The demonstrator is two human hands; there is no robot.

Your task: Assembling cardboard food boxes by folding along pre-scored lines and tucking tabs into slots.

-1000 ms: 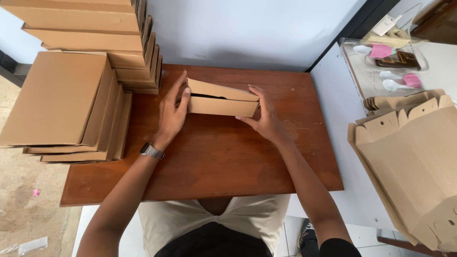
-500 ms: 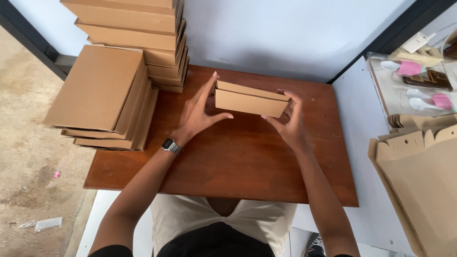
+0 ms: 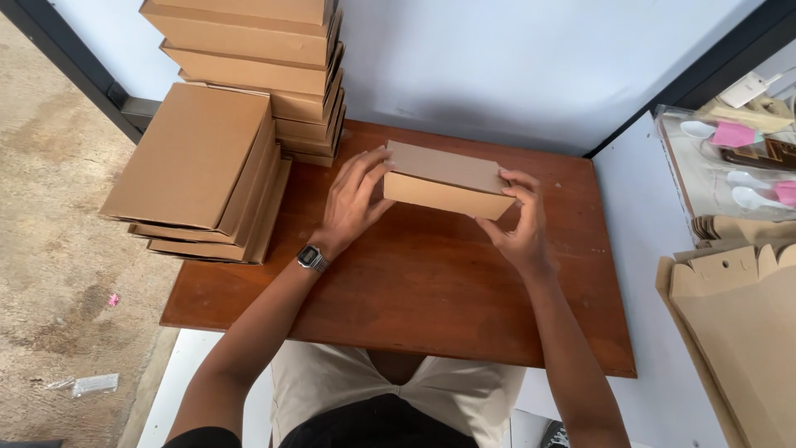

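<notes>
A: Holding, both hands. The left hand (image 3: 352, 203) is pressed flat against the left end of the closed cardboard box (image 3: 448, 178), fingers spread along its side. The right hand (image 3: 518, 228) cups the right end, fingers curled over the top edge, thumb underneath.

B: Where is the box relative to the table?

A: Over the far middle of the brown wooden table (image 3: 431, 290), tilted, the near long side facing the person. Whether its far edge touches the wood, I cannot tell.

B: Lid?

A: Shut; top panel flat, no flap standing up.

B: Surroundings, left?

A: A stack of flat brown boxes (image 3: 195, 170) at the far left corner of the table, overhanging the edge. Behind it, a taller pile of boxes (image 3: 257, 62) against the white wall. A wristwatch (image 3: 313, 259) on the left wrist.

B: Right?

A: Unfolded cardboard blanks (image 3: 738, 332) on the white surface, near right. Beyond them, a clear tray with white spoons (image 3: 725, 166) and pink bits.
</notes>
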